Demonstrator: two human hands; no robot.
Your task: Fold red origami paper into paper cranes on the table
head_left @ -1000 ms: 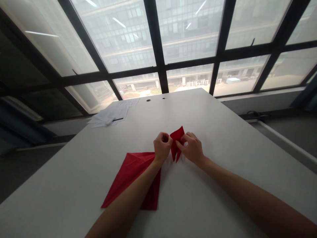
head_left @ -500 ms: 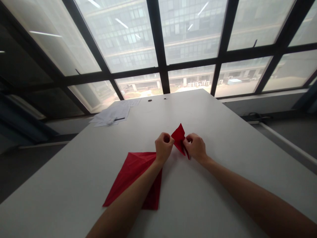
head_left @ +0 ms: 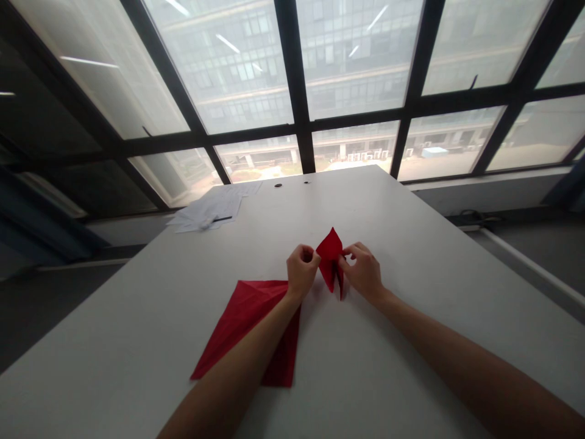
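Observation:
A small folded piece of red paper (head_left: 329, 253) is held up between both hands, just above the table. My left hand (head_left: 302, 268) pinches its left corner, fingers closed. On the other side my right hand (head_left: 363, 268) pinches the right edge between thumb and finger. Two pointed flaps hang from the piece's lower end, slightly apart. A larger creased red sheet (head_left: 237, 323) lies flat on the table to the left, partly covered by my left forearm.
The white table (head_left: 388, 366) stretches away toward the windows. White papers (head_left: 205, 207) with a dark pen (head_left: 222, 219) on them lie at its far left. Two small holes pierce the tabletop near the far edge. A pale rail runs along the floor at right.
The folded red paper has turned between my hands; its top is smoother and its lower flaps now hang straighter down. My right fingers have shifted slightly on its edge.

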